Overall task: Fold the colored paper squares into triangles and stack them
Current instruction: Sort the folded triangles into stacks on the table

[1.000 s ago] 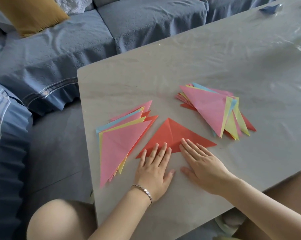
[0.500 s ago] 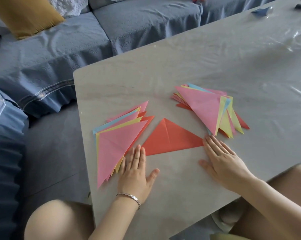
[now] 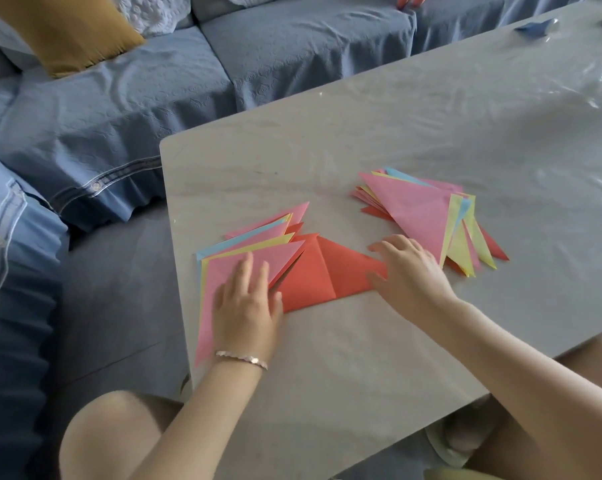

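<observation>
Red triangle (image 3: pixel 324 275) folded, mid-frame on table (image 3: pixel 362 358), left edge overlapped by left pile (image 3: pixel 282 252); not yet stacked. Pile pressed by left hand (image 3: pixel 247 306), fingers straight. Right hand (image 3: pixel 410 271) at triangle's right corner, fingers bent; pinch or push cannot be told. No unfolded squares seen.

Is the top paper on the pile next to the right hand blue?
No, the top triangle of the right-hand pile is pink; blue only peeks out underneath it.

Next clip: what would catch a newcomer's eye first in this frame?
A red triangle lies on the table between both hands: the left hand rests flat on the left stack, the right hand covers the triangle's right corner. A second fanned stack of pink, yellow and blue triangles sits further right.
</observation>
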The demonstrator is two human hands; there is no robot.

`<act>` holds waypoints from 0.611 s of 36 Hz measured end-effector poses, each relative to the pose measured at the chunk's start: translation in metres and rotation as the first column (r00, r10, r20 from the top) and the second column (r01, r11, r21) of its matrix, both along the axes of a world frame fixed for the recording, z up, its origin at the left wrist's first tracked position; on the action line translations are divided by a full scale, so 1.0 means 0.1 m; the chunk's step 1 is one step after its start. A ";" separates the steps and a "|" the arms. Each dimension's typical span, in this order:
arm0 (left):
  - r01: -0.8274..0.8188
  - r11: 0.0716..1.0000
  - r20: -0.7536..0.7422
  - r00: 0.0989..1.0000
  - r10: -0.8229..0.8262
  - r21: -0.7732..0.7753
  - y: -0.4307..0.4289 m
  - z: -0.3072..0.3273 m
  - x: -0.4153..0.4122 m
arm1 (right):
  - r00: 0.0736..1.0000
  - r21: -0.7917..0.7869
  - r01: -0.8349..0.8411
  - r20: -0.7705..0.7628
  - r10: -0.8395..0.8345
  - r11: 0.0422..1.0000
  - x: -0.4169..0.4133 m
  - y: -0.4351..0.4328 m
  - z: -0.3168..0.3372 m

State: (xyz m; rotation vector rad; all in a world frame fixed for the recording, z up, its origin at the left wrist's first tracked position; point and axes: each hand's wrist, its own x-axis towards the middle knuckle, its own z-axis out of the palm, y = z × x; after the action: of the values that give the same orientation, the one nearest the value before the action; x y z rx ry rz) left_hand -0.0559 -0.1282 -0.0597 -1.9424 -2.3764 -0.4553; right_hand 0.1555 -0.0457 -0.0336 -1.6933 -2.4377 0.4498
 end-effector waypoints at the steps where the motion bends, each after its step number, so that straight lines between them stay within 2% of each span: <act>1: -0.047 0.997 0.013 0.999 0.048 -0.060 0.01 0.02 -0.05 | 1.000 -0.045 0.004 0.008 -0.004 0.999 -0.06 0.03 -0.01; 4: -0.165 0.951 -0.019 0.986 0.166 -0.261 0.04 -0.01 -0.16 | 0.991 -0.201 0.067 0.130 -0.042 0.977 -0.20 0.09 -0.07; 6: -0.186 0.931 -0.031 0.982 0.186 -0.314 0.03 -0.05 -0.21 | 0.976 -0.244 0.115 0.208 -0.064 0.963 -0.25 0.10 -0.11; 8: -0.183 0.923 0.011 0.980 0.198 -0.340 0.01 -0.07 -0.24 | 0.973 -0.272 0.162 0.205 -0.107 0.949 -0.26 0.11 -0.12; 11: -0.157 0.931 0.059 0.981 0.187 -0.329 -0.03 -0.09 -0.24 | 0.977 -0.343 0.209 0.108 -0.183 0.916 -0.24 0.13 -0.15; 14: -0.151 0.955 0.089 0.980 0.178 -0.254 -0.07 -0.11 -0.19 | 0.976 -0.373 0.180 -0.045 -0.211 0.910 -0.14 0.14 -0.19; 17: -0.155 0.972 0.114 0.978 0.176 -0.177 -0.10 -0.11 -0.16 | 0.965 -0.330 0.124 -0.179 -0.191 0.936 -0.01 0.10 -0.21; 22: -0.209 0.959 0.095 0.969 0.230 -0.189 -0.08 -0.06 -0.14 | 0.936 -0.225 0.166 -0.271 -0.225 0.960 0.25 0.07 -0.18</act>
State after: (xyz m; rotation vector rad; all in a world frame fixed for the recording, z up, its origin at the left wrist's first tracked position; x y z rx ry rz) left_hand -0.0699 -0.1364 -0.0659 -1.7264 -2.7544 -0.3630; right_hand 0.1810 -0.0390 -0.0513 -1.7739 -2.0467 0.8735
